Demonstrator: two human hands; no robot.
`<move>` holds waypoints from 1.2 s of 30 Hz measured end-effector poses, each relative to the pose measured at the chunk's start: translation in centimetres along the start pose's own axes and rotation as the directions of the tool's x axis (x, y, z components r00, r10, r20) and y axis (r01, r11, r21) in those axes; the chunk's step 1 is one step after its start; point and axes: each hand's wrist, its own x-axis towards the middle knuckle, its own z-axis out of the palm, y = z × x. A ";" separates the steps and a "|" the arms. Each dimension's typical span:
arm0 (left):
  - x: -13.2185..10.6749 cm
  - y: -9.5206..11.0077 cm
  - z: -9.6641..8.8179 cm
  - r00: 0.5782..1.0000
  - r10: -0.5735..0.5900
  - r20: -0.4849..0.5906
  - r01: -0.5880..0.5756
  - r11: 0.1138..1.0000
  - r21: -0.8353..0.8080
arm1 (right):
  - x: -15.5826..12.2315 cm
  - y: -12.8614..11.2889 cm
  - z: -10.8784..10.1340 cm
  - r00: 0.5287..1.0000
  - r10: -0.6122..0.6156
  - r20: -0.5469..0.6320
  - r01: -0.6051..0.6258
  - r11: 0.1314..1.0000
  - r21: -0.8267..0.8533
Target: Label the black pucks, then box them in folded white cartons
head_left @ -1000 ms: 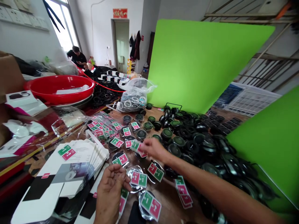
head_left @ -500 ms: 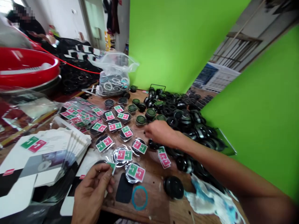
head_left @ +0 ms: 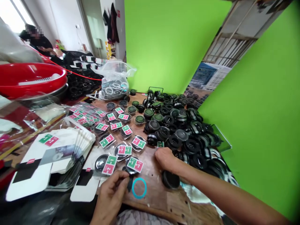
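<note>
Left hand (head_left: 110, 197) at the near edge, thumb and fingers pinched closed on a flat black strip (head_left: 129, 183), right up against a bagged round case (head_left: 132, 165) with a green-and-pink sticker! Right hand (head_left: 166, 159) half curled, low over the wooden table (head_left: 159, 200), anything inside it impossible to tell, a lone black case (head_left: 170, 179) just beside it on the near side, a small sticker (head_left: 160, 144) just beyond. Blue rubber ring (head_left: 139, 188) between both hands, heap of black cases (head_left: 187, 143) off to the right, white cartons (head_left: 70, 147) to the left.
</note>
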 end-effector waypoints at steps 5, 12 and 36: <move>-0.3 -0.7 0.0 1.000 -0.003 0.027 0.004 0.999 -0.038 | -1.5 -0.7 -2.3 1.000 0.012 0.014 -0.012 1.000 0.000; 0.3 1.2 2.0 0.950 -0.098 0.295 0.211 0.901 -0.379 | -5.8 -3.3 -5.4 0.983 -0.182 -0.022 0.140 0.672 0.727; 7.4 2.9 -4.3 0.960 -0.258 -0.112 0.154 0.814 -0.560 | 16.8 -5.2 -14.7 0.984 0.105 -0.143 0.068 0.523 0.850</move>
